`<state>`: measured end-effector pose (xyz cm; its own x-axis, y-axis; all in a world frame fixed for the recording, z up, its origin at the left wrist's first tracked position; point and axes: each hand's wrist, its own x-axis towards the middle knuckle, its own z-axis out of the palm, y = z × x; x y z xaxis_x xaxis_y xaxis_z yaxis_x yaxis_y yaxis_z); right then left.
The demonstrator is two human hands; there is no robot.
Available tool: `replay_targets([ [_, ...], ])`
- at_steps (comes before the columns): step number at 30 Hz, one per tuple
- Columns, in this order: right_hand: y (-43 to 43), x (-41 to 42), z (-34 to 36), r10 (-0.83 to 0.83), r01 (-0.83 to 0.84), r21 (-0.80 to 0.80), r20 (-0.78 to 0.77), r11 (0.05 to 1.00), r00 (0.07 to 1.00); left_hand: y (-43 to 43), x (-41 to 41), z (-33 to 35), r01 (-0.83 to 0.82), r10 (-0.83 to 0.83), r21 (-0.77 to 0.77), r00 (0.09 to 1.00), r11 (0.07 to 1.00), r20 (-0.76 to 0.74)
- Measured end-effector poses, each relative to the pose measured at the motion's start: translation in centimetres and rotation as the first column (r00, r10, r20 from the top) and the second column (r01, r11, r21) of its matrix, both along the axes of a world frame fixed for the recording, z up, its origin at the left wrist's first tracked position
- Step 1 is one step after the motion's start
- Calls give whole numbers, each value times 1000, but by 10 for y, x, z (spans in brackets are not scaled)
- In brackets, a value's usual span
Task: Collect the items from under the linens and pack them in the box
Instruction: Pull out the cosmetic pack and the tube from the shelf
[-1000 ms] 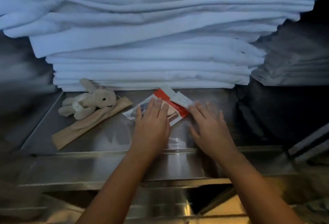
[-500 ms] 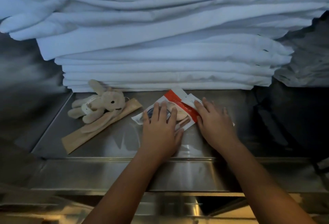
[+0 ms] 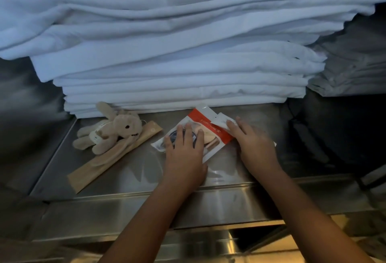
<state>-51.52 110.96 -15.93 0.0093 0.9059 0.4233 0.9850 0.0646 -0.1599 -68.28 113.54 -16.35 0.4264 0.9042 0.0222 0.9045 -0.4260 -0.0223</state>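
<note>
On the steel shelf (image 3: 135, 170), below stacked linens (image 3: 177, 64): left hand (image 3: 184, 156) flat, fingers spread, on red-and-white packet (image 3: 205, 132); right hand (image 3: 253, 144) flat over a smaller white packet (image 3: 222, 121), perhaps gripping. Further left, toy rabbit (image 3: 113, 130) on paper sleeve (image 3: 108, 163).

A tall stack of white linens (image 3: 177, 70) sits at the back. In front lie a tan toy bunny (image 3: 112, 129) on a long tan packet (image 3: 108, 158), a red-and-white pouch (image 3: 200, 129), and maybe a small white packet (image 3: 224, 121).

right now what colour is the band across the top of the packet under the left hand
Red-orange band with pale lettering, on a white packet; seen in the head view.
</note>
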Motion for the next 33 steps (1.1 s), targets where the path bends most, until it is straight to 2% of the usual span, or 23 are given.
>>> replay_targets([
  [5,-7,-3,4,38,-49,176,70,983,997,-1,-6,1,41,-42,-25,999,999,-23],
  [12,-20,-7,3,76,-90,280,60,956,995,-5,-10,-1,89,-88,31,995,996,-45],
  [18,-27,-8,-2,109,-119,317,50,941,993,-7,-12,4,126,-122,84,991,988,-56],
  [23,-35,-9,4,112,-120,256,48,959,993,-17,-19,6,186,-181,95,982,978,-54],
  [26,-43,-12,8,116,-124,254,49,959,992,-34,-24,11,251,-255,113,967,961,15],
  [29,-53,-18,11,140,-150,273,54,950,989,-49,-29,9,308,-335,202,934,930,121],
  [33,-62,-29,11,143,-158,303,68,940,987,-64,-34,10,354,-376,168,918,920,127],
])
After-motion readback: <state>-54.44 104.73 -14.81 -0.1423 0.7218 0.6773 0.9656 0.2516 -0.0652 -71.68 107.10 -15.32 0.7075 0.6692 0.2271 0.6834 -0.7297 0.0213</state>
